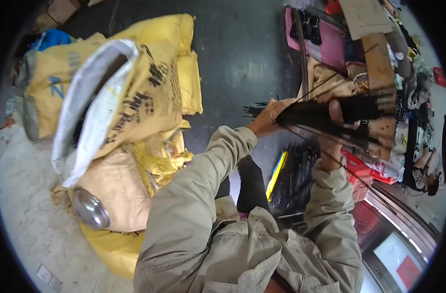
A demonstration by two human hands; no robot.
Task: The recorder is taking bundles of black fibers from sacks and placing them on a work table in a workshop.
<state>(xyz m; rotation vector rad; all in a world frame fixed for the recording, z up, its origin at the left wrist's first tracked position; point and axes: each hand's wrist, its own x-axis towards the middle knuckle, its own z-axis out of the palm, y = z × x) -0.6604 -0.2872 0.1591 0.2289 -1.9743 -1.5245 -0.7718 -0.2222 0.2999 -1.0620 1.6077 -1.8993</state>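
A bundle of thin black strips (306,113) lies across in front of me, held between both hands. My left hand (269,118) is closed round it near its left end, and fine tips stick out beyond the fingers. Farther along, my right hand (334,122) grips the bundle with the thumb on top; its other fingers are partly hidden behind the strips. The right end fans out and is blurred. A few long strands stray away from the bundle. Below the hands, more black strips (298,176) lie in a pile beside a yellow bar (277,175).
At left stand several yellow sacks (186,80), one open sack with a white lining (93,117), a brown paper sack (118,190) and a metal bowl (90,208). A wooden board (379,63) and a red crate (357,168) are at right. Another person (421,178) is farther off.
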